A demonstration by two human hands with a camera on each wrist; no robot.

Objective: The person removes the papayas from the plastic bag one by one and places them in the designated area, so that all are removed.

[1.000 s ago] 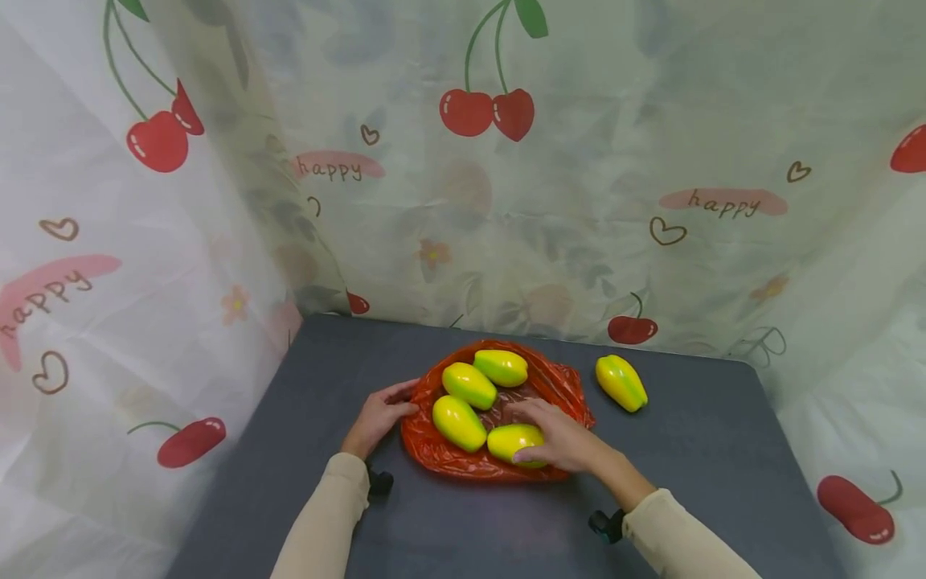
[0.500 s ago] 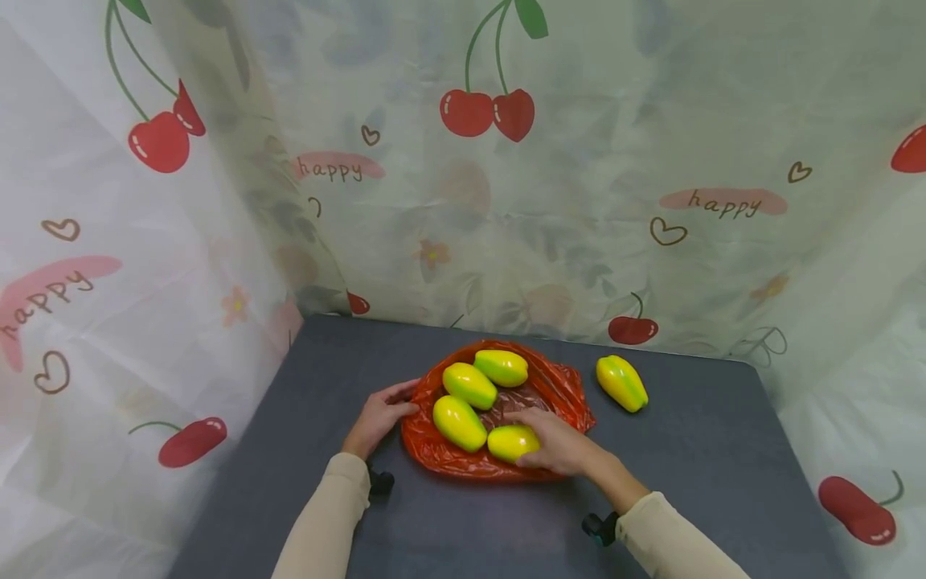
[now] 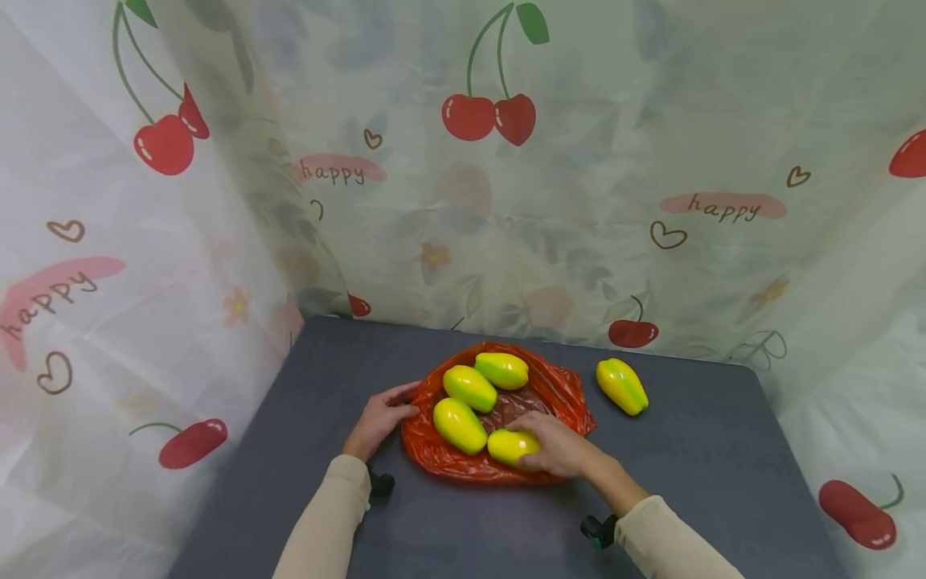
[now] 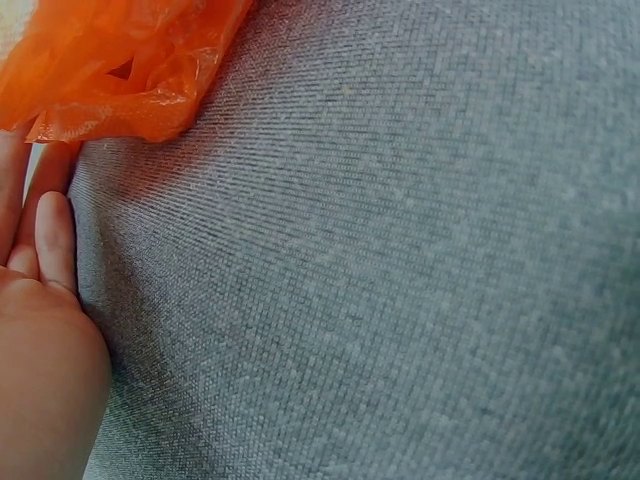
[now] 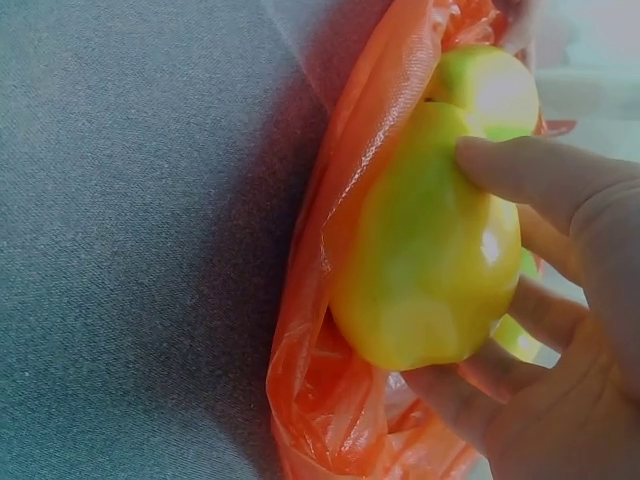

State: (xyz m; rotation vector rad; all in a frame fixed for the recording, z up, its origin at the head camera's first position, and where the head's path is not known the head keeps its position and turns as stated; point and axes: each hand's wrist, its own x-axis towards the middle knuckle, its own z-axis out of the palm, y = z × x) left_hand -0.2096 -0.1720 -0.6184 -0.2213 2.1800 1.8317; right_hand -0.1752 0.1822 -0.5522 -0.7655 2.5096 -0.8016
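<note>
A red plastic bag (image 3: 434, 465) lies spread open with several yellow-green papayas in it, such as one at the left (image 3: 459, 426) and one at the back (image 3: 501, 371). My right hand (image 3: 553, 446) grips the front right papaya (image 5: 430, 250), thumb on one side and fingers round the other, as the right wrist view shows. At the bag's left edge rests my left hand (image 3: 378, 422), its fingers nearly straight against the plastic. The left wrist view shows the bag's crumpled rim (image 4: 130, 100) covering those fingertips.
Another papaya (image 3: 622, 387) lies outside the bag, to its right on the dark grey table (image 3: 463, 531). A printed curtain (image 3: 564, 185) hangs behind the table and along both sides. Each wrist carries a small black camera (image 3: 599, 531).
My right hand has shifted slightly and its fingers have settled round the front right papaya. The left hand stays at the bag's edge, and the papayas lie where they were.
</note>
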